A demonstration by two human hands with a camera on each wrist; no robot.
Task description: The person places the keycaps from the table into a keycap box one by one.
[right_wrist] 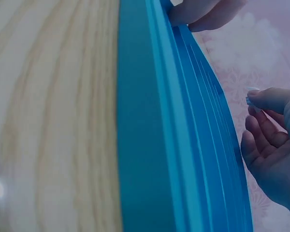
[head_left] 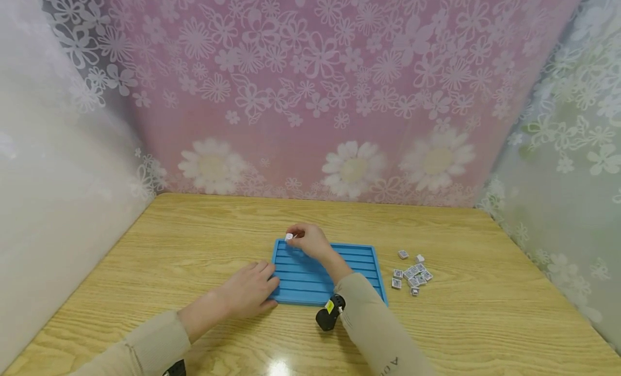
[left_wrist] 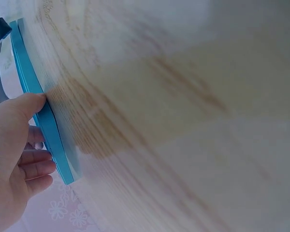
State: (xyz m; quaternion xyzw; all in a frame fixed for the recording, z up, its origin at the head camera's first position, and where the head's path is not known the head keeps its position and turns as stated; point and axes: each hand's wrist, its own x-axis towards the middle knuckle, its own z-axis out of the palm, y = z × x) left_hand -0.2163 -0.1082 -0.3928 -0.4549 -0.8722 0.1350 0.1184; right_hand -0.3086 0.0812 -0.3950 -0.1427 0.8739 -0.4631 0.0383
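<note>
The right hand (head_left: 312, 241) pinches a small white tile (head_left: 289, 237) between its thumb and fingertips, holding it over the far left corner of the tray (head_left: 303, 281). In the right wrist view the tile is up at the fingertips, and the other fingers are loosely bent beneath it. The left hand (head_left: 246, 291) holds the near left corner of the tray, its thumb against the outside and its fingers bent at the left rim.

The tray is blue and shallow, with raised ridges running from side to side, and lies flat on the wooden table (head_left: 218, 219). Just beyond its right edge is a loose group of white tiles (head_left: 414, 275), some touching each other and a few apart. Many show dark marks on top, too small to read.

Both arms wear beige sleeves (head_left: 380, 327), the right one with dark lettering. A black device (head_left: 330, 314) with a yellow label sits at the right wrist, above the tray's near edge. Behind the table hangs a pink cloth (head_left: 291, 122) with white flowers, and a pale flowered cloth (head_left: 567, 176) covers the right side.
</note>
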